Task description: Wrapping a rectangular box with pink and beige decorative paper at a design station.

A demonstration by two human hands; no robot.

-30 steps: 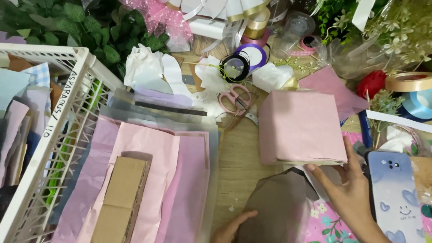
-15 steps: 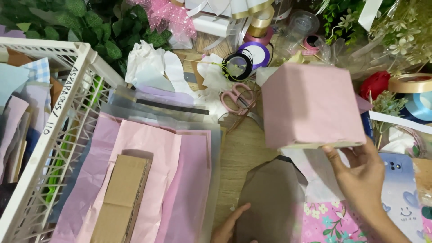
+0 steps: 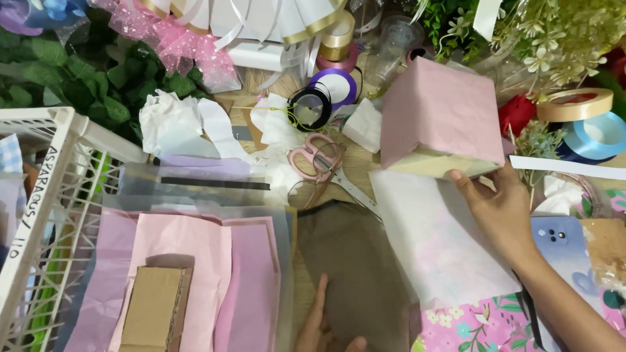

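Observation:
My right hand [image 3: 502, 208] grips the near lower edge of a box wrapped in pink paper [image 3: 440, 114] and holds it tilted up off the table, its bare bottom showing. My left hand [image 3: 323, 322] rests flat at the bottom edge of the view on a brown sheet of paper [image 3: 355, 267]. A white tissue sheet [image 3: 437, 234] lies under the raised box. Pink-handled scissors [image 3: 319, 160] lie just left of the box.
Pink paper sheets [image 3: 195, 261] with a cardboard block [image 3: 153, 309] lie at lower left beside a white plastic crate [image 3: 45, 215]. Ribbon spools [image 3: 329, 91], tape rolls [image 3: 574, 104], green foliage [image 3: 72, 78], a phone [image 3: 561, 241] and floral paper [image 3: 469, 326] crowd the table.
My right hand has lifted the pink box and swung it up and to the right, baring the white tissue beneath. My left hand has slid further onto the brown sheet.

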